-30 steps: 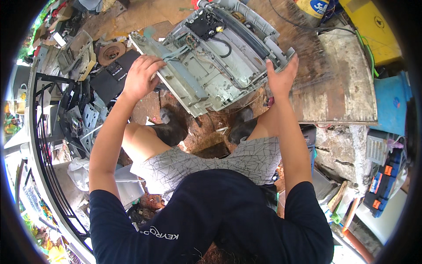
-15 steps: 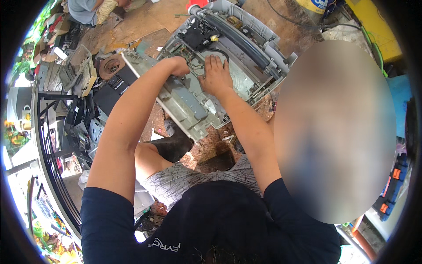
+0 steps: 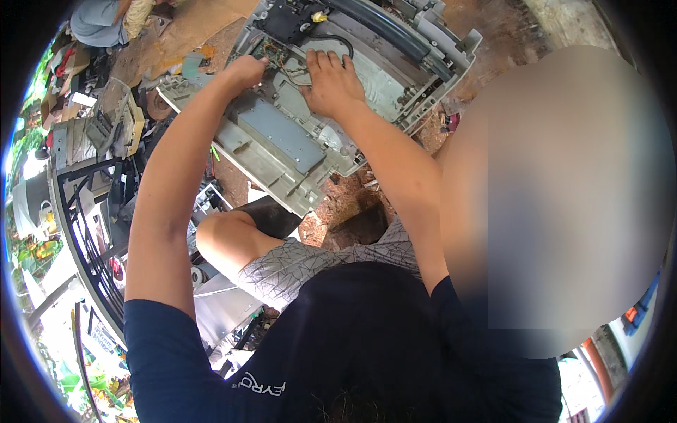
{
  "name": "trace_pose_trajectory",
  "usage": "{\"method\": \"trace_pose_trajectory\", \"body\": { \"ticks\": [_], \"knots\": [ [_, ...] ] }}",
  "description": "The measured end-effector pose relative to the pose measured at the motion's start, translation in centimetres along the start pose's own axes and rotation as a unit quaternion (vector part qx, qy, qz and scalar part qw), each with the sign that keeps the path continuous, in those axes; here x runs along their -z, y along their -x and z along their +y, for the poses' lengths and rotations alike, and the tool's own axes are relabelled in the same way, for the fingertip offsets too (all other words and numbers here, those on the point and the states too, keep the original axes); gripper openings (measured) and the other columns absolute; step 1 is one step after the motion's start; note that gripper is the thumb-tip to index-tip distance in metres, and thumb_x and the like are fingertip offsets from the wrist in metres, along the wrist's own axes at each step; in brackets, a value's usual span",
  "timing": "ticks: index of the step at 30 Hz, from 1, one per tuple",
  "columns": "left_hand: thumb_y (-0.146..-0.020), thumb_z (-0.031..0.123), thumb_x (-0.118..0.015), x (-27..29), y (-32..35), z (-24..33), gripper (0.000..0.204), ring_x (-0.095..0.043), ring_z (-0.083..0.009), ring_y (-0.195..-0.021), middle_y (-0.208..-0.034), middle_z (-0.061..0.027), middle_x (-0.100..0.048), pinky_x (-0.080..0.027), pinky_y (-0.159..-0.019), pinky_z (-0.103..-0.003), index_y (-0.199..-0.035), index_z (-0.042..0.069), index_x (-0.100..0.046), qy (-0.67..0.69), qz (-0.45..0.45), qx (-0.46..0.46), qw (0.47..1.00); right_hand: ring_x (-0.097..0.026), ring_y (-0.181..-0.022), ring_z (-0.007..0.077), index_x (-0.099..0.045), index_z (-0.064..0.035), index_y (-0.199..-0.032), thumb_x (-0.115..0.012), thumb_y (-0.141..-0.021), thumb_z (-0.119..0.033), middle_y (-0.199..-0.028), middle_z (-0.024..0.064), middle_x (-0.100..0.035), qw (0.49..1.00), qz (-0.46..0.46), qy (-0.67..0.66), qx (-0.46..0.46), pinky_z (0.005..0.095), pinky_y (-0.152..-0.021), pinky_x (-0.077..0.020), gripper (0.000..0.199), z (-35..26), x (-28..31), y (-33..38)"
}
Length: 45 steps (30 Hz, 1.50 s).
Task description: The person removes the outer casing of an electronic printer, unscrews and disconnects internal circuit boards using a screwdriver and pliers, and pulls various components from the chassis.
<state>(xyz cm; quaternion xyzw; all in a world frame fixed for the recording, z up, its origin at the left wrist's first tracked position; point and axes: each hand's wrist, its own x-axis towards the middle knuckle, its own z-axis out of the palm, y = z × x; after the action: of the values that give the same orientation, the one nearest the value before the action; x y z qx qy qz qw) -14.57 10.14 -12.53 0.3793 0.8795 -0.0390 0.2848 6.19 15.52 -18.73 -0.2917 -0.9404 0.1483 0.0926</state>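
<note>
Before me lies an opened grey machine housing [image 3: 282,185], looking like a printer or copier, tilted across the view. My left hand [image 3: 247,72] is closed at its left inner side, beside a small circuit board and loose wires; what the fingers hold, if anything, is hidden. Flat on the pale inner panel rests my right hand [image 3: 333,83], fingers stretched out, close to the thin wires [image 3: 295,72]. A long black roller [image 3: 391,34] runs along the far right side. Nearer me a grey metal plate [image 3: 276,132] is fixed in the housing. A black cable [image 3: 337,38] curves beyond my right fingers.
Piled scrap parts and casings [image 3: 95,127] crowd the left, next to a black metal rack [image 3: 88,233]. Another person [image 3: 106,21] sits at the far left. Debris litters the brown floor [image 3: 345,204] by my legs. A blurred patch covers the right side.
The housing and both hands appear lower-left of their earlier place in the picture, as the view has shifted. My left hand's curled fist shows more fully; my right hand stays flat on the panel.
</note>
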Motion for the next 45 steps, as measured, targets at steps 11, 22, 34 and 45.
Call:
{"method": "trace_pose_trajectory", "body": {
  "ticks": [11,22,34,45],
  "knots": [
    [-0.096,0.044,-0.052,6.2,5.1,0.2,0.042,-0.045,-0.0127,-0.062,-0.066,-0.0009,-0.047,-0.036,-0.055,-0.032,-0.088,0.004,-0.064,0.131,-0.003,-0.025,0.991,-0.032,-0.140,0.0283,-0.025,-0.0045,-0.150,-0.056,-0.092,-0.042,-0.148,0.0136,-0.039,0.998,-0.067,0.004,-0.011,0.0484,-0.116,-0.0215,0.076,-0.6,1.3,-0.7],
    [-0.093,0.030,-0.062,-0.4,11.8,-6.0,0.042,-0.057,-0.0137,-0.073,-0.081,-0.0064,-0.060,-0.046,-0.066,-0.032,-0.114,-0.006,-0.057,0.228,0.064,-0.074,0.969,-0.038,-0.133,0.0425,-0.034,0.0102,-0.140,-0.064,-0.085,-0.049,-0.140,0.0306,-0.042,0.981,0.046,-0.176,0.064,0.0464,-0.113,-0.0287,0.086,-1.6,6.6,3.9],
    [-0.087,0.013,-0.044,-3.6,11.6,-7.2,0.036,-0.059,-0.0167,-0.087,-0.093,-0.0089,-0.063,-0.045,-0.082,-0.029,-0.115,-0.004,-0.057,0.414,0.095,-0.104,0.899,-0.040,-0.129,0.0435,-0.034,0.0032,-0.142,-0.080,-0.067,-0.044,-0.146,0.0297,-0.031,0.995,-0.046,-0.082,0.040,0.0497,-0.106,-0.0350,0.100,-5.5,6.0,13.8],
    [-0.089,0.024,-0.055,-4.5,11.5,-7.5,0.042,-0.059,-0.0162,-0.084,-0.094,-0.0085,-0.063,-0.047,-0.079,-0.030,-0.120,-0.004,-0.056,0.341,0.131,-0.107,0.925,-0.045,-0.123,0.0431,-0.029,0.0060,-0.143,-0.083,-0.060,-0.046,-0.140,0.0297,-0.037,0.996,-0.047,-0.054,0.045,0.0486,-0.103,-0.0374,0.111,-5.3,5.9,12.9]
  ]
}}
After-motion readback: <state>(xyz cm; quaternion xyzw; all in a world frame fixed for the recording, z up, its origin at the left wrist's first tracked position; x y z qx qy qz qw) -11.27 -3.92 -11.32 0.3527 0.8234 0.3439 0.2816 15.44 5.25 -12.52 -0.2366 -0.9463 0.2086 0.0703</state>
